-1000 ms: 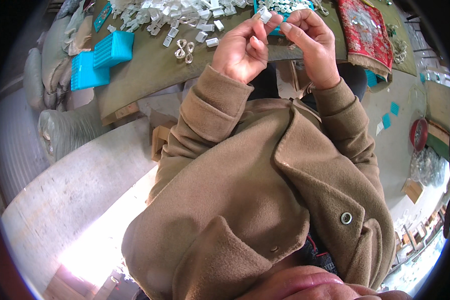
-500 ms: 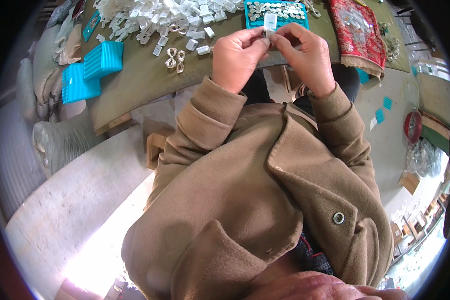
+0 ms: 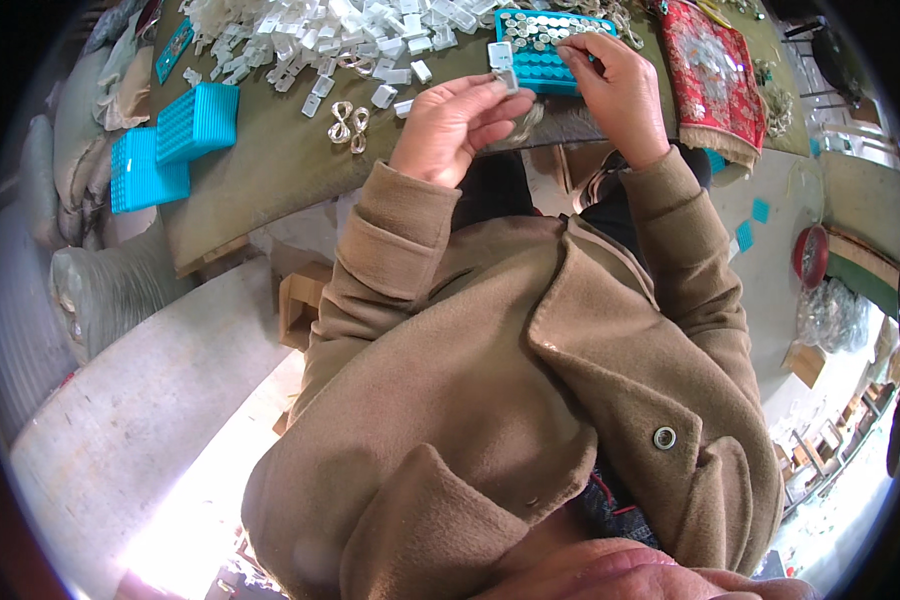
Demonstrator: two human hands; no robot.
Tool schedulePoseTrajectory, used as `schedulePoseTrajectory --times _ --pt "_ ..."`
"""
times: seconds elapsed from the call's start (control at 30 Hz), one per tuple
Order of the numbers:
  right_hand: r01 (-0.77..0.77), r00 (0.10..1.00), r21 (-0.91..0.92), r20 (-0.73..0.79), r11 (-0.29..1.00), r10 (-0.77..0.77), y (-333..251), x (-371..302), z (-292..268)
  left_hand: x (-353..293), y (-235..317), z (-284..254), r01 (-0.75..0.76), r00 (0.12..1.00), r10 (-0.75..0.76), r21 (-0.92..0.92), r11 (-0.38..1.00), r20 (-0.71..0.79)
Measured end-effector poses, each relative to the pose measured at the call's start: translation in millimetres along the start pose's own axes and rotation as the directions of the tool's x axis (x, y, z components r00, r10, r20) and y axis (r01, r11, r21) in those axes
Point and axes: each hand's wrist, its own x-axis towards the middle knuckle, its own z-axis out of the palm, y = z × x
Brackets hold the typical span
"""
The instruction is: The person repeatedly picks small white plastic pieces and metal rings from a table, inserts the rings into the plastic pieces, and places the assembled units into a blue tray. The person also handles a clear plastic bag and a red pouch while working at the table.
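A small clear plastic box [image 3: 501, 57] with its lid swung up is pinched in my left hand [image 3: 445, 125], above the table's near edge. To the right, my right hand [image 3: 618, 98] reaches over a blue tray [image 3: 540, 74] of round cells. Its thumb and forefinger are pinched at the small round silver pieces [image 3: 530, 27] filling the tray's far rows; whether a piece is between them I cannot make out. Bare cells show in the tray's near rows. Left of my left hand lie coiled pale cords [image 3: 349, 127] and loose clear boxes [image 3: 383, 97].
A heap of clear boxes [image 3: 310, 35] covers the table's far left. Stacks of blue trays [image 3: 198, 122] stand at its left edge. On the right, a red patterned cloth [image 3: 685, 95] bears small clear pieces. Two blue sheets [image 3: 744, 236] lie on the floor.
My hands, together at the box before, have parted. The left has moved left and nearer with the box; the right has gone to the tray's silver pieces. The whole view has shifted slightly.
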Motion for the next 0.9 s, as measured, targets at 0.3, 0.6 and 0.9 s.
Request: schedulePoseTrajectory --times 0.3,0.6,0.9 --pt "0.109 0.994 -0.217 0.036 0.97 -0.104 2 8 26 4 -2 -6 -0.053 0.997 0.048 -0.079 0.995 -0.06" --pt "-0.001 0.991 -0.109 0.132 0.994 0.016 -11 11 17 4 -2 -4 -0.055 0.997 0.053 -0.042 0.998 -0.054" --pt "0.127 0.985 -0.195 0.136 0.973 -0.101 1 11 27 2 -2 -3 -0.074 0.996 0.072 -0.037 0.997 -0.054"
